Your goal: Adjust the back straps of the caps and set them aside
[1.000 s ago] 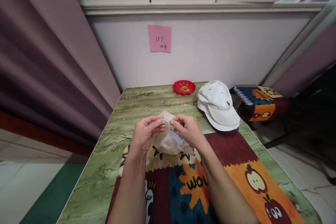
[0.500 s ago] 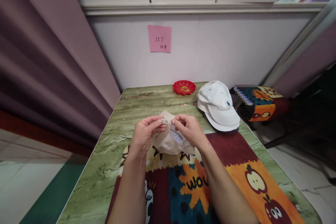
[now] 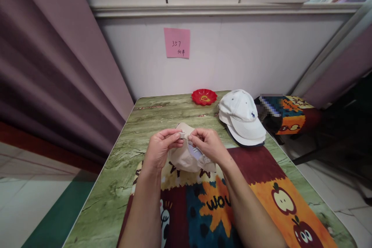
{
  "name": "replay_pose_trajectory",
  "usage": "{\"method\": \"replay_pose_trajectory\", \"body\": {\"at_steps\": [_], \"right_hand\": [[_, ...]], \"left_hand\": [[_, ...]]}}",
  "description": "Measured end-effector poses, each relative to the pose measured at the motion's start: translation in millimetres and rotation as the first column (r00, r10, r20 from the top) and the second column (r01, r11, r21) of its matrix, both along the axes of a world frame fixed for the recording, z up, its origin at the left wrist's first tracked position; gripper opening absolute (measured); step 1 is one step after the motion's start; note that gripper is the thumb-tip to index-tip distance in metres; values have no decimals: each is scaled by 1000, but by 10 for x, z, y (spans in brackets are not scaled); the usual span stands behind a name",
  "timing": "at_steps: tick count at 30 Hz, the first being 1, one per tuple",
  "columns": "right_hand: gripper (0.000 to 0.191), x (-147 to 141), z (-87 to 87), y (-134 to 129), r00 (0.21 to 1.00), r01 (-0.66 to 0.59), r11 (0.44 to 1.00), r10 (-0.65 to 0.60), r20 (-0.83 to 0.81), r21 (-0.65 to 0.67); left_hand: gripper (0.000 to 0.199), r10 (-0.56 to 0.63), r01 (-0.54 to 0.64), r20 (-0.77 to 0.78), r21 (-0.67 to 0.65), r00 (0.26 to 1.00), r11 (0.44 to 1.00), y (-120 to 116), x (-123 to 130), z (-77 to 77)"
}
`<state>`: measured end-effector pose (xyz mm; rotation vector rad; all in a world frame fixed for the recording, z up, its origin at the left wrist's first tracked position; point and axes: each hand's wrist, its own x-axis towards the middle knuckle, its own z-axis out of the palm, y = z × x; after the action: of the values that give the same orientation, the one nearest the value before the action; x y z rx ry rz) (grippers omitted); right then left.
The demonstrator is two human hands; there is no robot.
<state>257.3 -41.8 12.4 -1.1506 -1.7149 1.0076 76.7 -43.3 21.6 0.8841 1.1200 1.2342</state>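
A cream baseball cap (image 3: pixel 186 159) rests on the patterned mat at the middle of the table, its inside partly turned toward me. At its upper edge, my left hand (image 3: pixel 162 144) pinches a small pale buckle or strap end between thumb and fingers. From the other side my right hand (image 3: pixel 207 144) pinches the cap's strap, its fingertips close beside the left ones. The exact fastening is too small to make out. To the right stands a stack of caps (image 3: pixel 242 114), a white one with a small dark blue logo on top.
A red scalloped dish (image 3: pixel 204 97) sits at the back of the green wood-patterned table (image 3: pixel 116 162). The colourful mat (image 3: pixel 261 166) lies under my arms. A pink note (image 3: pixel 177 42) is on the wall. Beyond the table's right edge is a stool with a patterned cover (image 3: pixel 290 114).
My right fingertips have moved slightly left, closer to my left fingers at the strap. The cap and the other things stay in place.
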Motion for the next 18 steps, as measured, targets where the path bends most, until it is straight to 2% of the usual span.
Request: {"method": "replay_pose_trajectory", "body": {"at_steps": [7, 13, 18], "right_hand": [[27, -13, -13, 0, 999, -37, 999, 37, -7, -20], [18, -25, -2, 0, 1000, -20, 1000, 20, -15, -17], [16, -29, 73, -35, 997, 22, 999, -25, 68, 44]], "left_hand": [[25, 48, -28, -160, 125, 986, 992, -36, 7, 15], [27, 66, -47, -162, 117, 985, 992, -58, 27, 59], [27, 40, -23, -156, 112, 987, 993, -45, 15, 42]]}}
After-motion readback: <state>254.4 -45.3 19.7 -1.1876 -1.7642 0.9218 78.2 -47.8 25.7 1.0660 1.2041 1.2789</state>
